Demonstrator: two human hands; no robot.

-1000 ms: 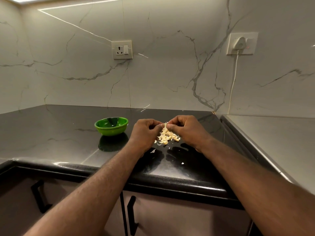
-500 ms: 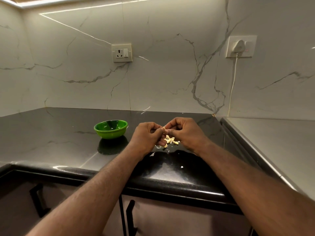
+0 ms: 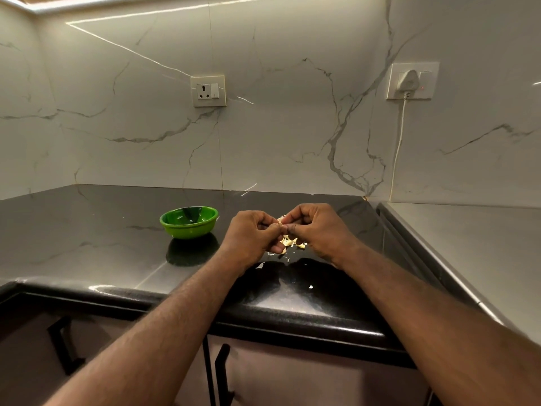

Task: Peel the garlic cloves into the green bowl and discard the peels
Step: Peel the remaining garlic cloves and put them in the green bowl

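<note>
- One bowl [image 3: 190, 230], green, on the counter [image 3: 87, 238], left of your hands and well apart from them; contents unclear.
- Two wall sockets: one bare [image 3: 208, 91], one with a plug [image 3: 409, 80] and white cable.
- Your left hand [image 3: 251, 237]: fingers curled, pinching one garlic [image 3: 280, 220] piece.
- One peel pile [image 3: 292, 243] on the counter under both hands; two loose flakes [image 3: 311, 287] nearer you.
- Your right hand [image 3: 319, 230]: curled, pinching the same garlic, fingertips meeting the left's.
</note>
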